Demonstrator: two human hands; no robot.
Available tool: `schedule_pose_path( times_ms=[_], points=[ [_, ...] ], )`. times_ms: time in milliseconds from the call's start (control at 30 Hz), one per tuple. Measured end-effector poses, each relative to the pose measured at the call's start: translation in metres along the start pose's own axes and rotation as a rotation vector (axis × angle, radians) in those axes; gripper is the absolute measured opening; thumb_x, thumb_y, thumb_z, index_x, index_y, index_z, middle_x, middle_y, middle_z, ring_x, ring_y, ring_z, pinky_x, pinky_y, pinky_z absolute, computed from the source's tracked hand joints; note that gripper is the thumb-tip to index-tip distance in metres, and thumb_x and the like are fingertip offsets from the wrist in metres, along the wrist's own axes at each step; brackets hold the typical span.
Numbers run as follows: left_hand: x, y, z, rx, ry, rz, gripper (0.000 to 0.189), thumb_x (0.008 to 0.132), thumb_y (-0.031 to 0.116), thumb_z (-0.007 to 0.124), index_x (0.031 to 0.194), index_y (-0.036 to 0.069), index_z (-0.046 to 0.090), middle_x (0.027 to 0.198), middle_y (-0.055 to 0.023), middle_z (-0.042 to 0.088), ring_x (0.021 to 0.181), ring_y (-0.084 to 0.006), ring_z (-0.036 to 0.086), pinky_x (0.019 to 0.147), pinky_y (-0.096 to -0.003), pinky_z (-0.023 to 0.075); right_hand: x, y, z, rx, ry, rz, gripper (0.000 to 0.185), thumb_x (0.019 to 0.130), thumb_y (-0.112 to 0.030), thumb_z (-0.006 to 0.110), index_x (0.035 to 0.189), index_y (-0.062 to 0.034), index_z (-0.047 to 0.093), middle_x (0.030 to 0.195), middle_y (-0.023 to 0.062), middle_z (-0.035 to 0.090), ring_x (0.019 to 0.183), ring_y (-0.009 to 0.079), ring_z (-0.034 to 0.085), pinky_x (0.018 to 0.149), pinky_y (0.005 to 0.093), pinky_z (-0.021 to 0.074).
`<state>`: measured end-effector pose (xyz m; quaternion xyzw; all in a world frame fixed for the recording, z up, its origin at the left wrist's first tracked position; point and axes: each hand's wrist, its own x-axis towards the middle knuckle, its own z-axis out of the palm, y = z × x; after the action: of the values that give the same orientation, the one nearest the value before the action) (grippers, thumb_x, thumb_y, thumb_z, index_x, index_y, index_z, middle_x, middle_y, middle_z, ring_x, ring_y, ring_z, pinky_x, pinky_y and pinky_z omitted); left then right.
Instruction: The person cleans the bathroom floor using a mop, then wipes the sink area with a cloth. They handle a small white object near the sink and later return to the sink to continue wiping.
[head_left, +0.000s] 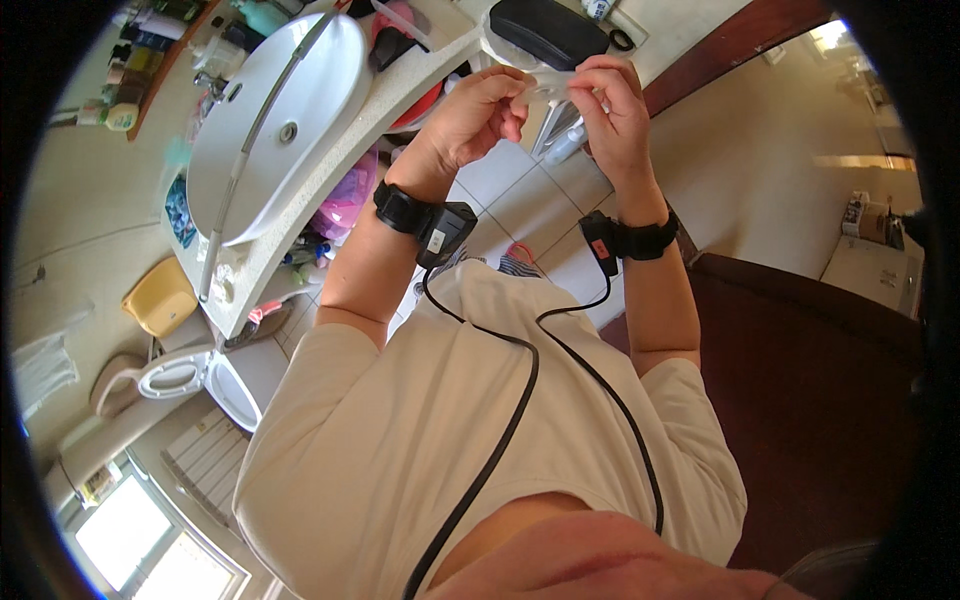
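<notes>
Both hands are raised at the upper middle, with a small translucent whitish item (550, 84) stretched between their fingertips; its exact kind cannot be told. My left hand (484, 112) pinches its left end, the fingers curled. At its right end, my right hand (613, 112) grips it between thumb and fingers. Just beyond the hands a black zippered case (550, 31) lies on the counter, with a black ring-shaped band (621, 40) to its right.
A white oval washbasin (300, 112) is set in the speckled counter (330, 150) at left, with a long grey rod (259, 124) lying across it. Under the counter are a pink-purple basin (349, 199) and bottles. A dark wooden door (795, 420) is at right. A toilet (232, 386) stands lower left.
</notes>
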<state>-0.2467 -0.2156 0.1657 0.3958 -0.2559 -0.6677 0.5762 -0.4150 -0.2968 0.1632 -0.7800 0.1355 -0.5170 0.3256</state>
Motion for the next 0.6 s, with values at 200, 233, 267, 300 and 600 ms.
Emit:
schedule_pose_path(
  times_ms=[200,233,267,300,600],
  points=[
    [-0.034,-0.008,-0.011,0.068,0.055,0.120,0.058,0.090,0.058,0.032,0.092,0.004,0.053,0.069,-0.0057,0.054,0.061,-0.0171,0.054,0.061,-0.0287,0.0462,-0.003,-0.007,0.014,0.340,0.130,0.480,0.008,0.088,-0.011,0.055,0.089,-0.0025,0.055,0.072,0.0007,0.055,0.069,0.0058,0.051,0.062,0.0197,0.0410],
    [-0.041,-0.008,-0.011,0.201,0.194,0.175,0.052,0.091,0.054,0.037,0.095,0.004,0.053,0.074,-0.0051,0.056,0.068,-0.0170,0.055,0.065,-0.0294,0.0474,-0.002,-0.009,0.018,0.394,0.114,0.506,0.009,0.088,-0.011,0.055,0.090,-0.0024,0.055,0.073,0.0005,0.055,0.069,0.0059,0.050,0.062,0.0197,0.0409],
    [-0.047,-0.010,-0.010,0.214,0.213,0.256,0.046,0.091,0.048,0.042,0.097,0.004,0.053,0.079,-0.0048,0.056,0.073,-0.0167,0.055,0.068,-0.0300,0.0475,-0.002,-0.012,0.023,0.453,0.102,0.525,0.009,0.088,-0.011,0.056,0.091,-0.0024,0.055,0.073,0.0003,0.055,0.068,0.0060,0.050,0.061,0.0197,0.0408],
    [-0.052,-0.013,-0.007,0.225,0.235,0.338,0.040,0.091,0.043,0.046,0.098,0.004,0.053,0.083,-0.0045,0.057,0.078,-0.0164,0.056,0.072,-0.0306,0.0477,-0.002,-0.015,0.028,0.511,0.086,0.552,0.010,0.088,-0.011,0.056,0.091,-0.0023,0.056,0.074,0.0001,0.056,0.068,0.0060,0.050,0.061,0.0198,0.0407],
    [-0.151,-0.006,-0.062,0.116,0.361,0.577,0.014,0.086,0.008,0.059,0.098,0.005,0.052,0.087,-0.0053,0.058,0.076,-0.0136,0.057,0.072,-0.0280,0.0476,-0.020,-0.073,0.139,0.483,-0.201,0.462,0.018,0.083,-0.008,0.064,0.096,-0.0007,0.053,0.073,0.0017,0.059,0.065,0.0067,0.053,0.060,0.0209,0.0435]
  ],
)
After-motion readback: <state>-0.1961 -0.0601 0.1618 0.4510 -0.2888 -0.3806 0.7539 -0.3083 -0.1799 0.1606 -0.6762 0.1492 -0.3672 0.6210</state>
